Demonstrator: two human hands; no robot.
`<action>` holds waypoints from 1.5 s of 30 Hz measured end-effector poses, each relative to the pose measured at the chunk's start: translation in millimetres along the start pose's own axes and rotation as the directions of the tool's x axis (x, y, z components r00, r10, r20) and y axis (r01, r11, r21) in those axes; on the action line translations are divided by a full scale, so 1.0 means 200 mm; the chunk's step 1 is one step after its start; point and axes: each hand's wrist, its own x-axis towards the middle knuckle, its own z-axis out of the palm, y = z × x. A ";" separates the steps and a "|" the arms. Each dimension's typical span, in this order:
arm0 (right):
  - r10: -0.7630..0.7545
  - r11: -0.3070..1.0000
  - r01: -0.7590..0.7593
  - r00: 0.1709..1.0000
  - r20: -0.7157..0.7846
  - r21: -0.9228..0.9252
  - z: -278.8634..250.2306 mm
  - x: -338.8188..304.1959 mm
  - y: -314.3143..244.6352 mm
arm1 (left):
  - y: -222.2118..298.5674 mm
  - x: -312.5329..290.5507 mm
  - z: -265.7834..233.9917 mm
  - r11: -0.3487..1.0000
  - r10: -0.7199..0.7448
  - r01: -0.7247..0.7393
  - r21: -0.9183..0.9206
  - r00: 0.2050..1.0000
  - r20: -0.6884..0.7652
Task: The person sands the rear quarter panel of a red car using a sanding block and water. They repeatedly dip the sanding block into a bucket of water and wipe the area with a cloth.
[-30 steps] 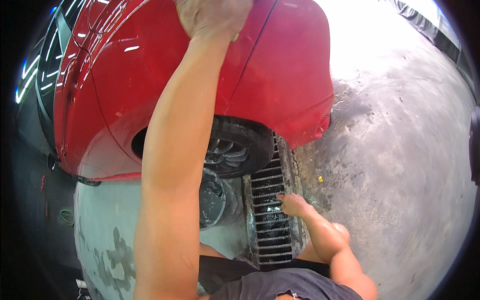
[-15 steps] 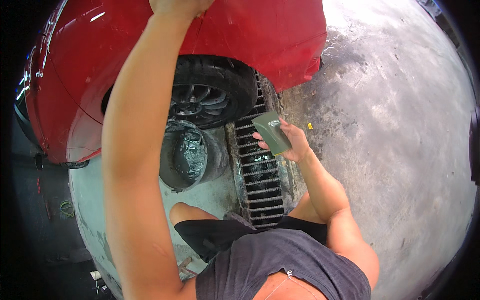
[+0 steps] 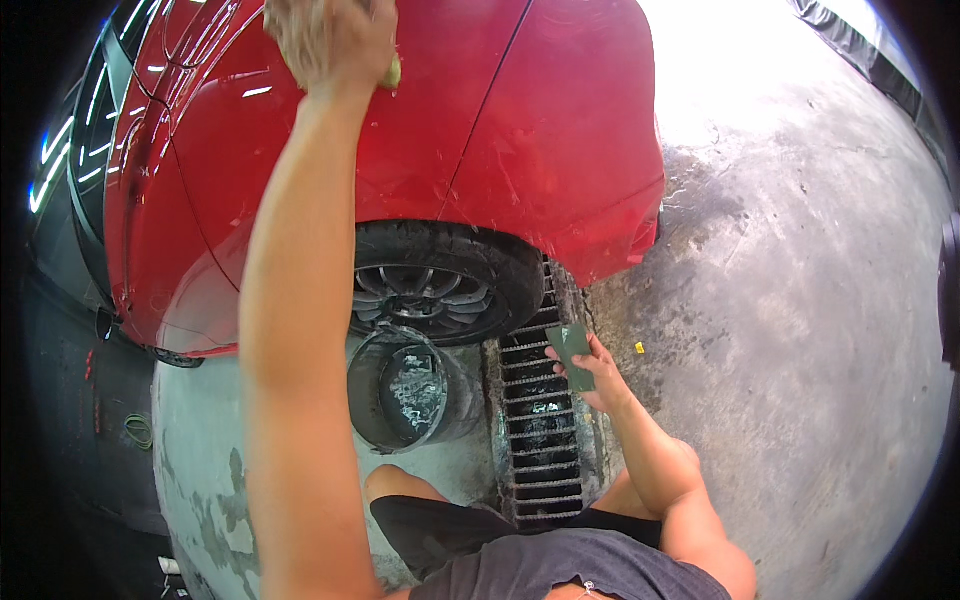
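The left hand [image 3: 335, 45], blurred at the fingers, is set back outward against the red car [image 3: 560, 130], holding a yellow-green pad [image 3: 391, 72] to its side panel; most of the pad is hidden, with only an edge showing past the right side of that hand. The right hand [image 3: 603, 374] is lower and well apart from it, gripping a thin, grey-green rectangular sheet [image 3: 570, 352] between thumb and fingers, above a metal drain grate [image 3: 546, 467]. The sheet is tilted, its upper face shiny in 1 spot. To the left of the grate, a dark bucket [image 3: 459, 398] stands on the floor with cloudy water [image 3: 414, 388] inside, just beside the car's wheel [image 3: 430, 295]. The wheel has a black tyre and many grey spokes. Right of the grate, 1 small yellow scrap [image 3: 640, 348] lies on the grey concrete floor [image 3: 800, 320]. Nearest the body, dark shorts [image 3: 440, 535] and a dark grey shirt [image 3: 520, 573] show. Far left, a green coil [image 3: 138, 431] lies near the dark edge of the view.
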 end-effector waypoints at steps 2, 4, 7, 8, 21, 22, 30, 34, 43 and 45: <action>0.042 0.998 -0.041 0.999 0.025 -0.040 0.00 -0.01 -0.01 | 0.07 0.16 0.07 0.999 0.048 -0.049 0.020 0.996 0.073; 0.117 0.993 -0.115 0.991 0.059 -0.041 0.04 0.00 0.03 | 0.11 0.19 0.05 0.991 0.128 -0.132 0.022 0.985 0.119; 0.111 0.992 -0.108 0.993 0.041 -0.069 0.07 0.02 0.00 | 0.27 0.15 0.08 0.974 0.205 -0.187 -0.127 0.968 0.143; 0.105 0.992 -0.102 0.994 0.035 -0.074 0.07 0.03 0.01 | 0.32 0.13 0.02 0.970 0.202 -0.166 -0.180 0.957 0.208; 0.060 0.975 -0.064 0.998 -0.024 -0.212 0.13 -0.05 0.01 | 0.46 -0.57 -0.30 0.658 0.497 -0.074 -0.749 0.790 0.359; 0.034 0.977 -0.036 0.999 -0.009 -0.212 0.11 -0.05 0.02 | 0.47 -0.65 -0.37 0.643 0.486 -0.012 -0.766 0.779 0.396; 0.035 0.968 -0.041 0.999 -0.030 -0.246 0.09 -0.10 0.11 | 0.24 -1.54 -1.35 0.541 -0.176 0.781 -0.313 0.469 0.866; 0.090 0.886 -0.134 0.989 -0.119 -0.443 0.06 -0.12 0.19 | 0.09 -2.03 -1.79 0.353 -0.623 0.900 0.254 0.023 0.782; 0.065 0.580 -0.207 0.976 -0.208 -0.788 0.18 -0.22 0.44 | 0.00 -2.73 -2.10 0.397 -0.582 0.678 0.619 -0.336 0.741; 0.005 0.762 -0.160 0.970 -0.241 -0.627 0.30 -0.27 0.48 | 0.01 -2.82 -2.12 0.461 -0.520 0.617 0.637 -0.394 0.758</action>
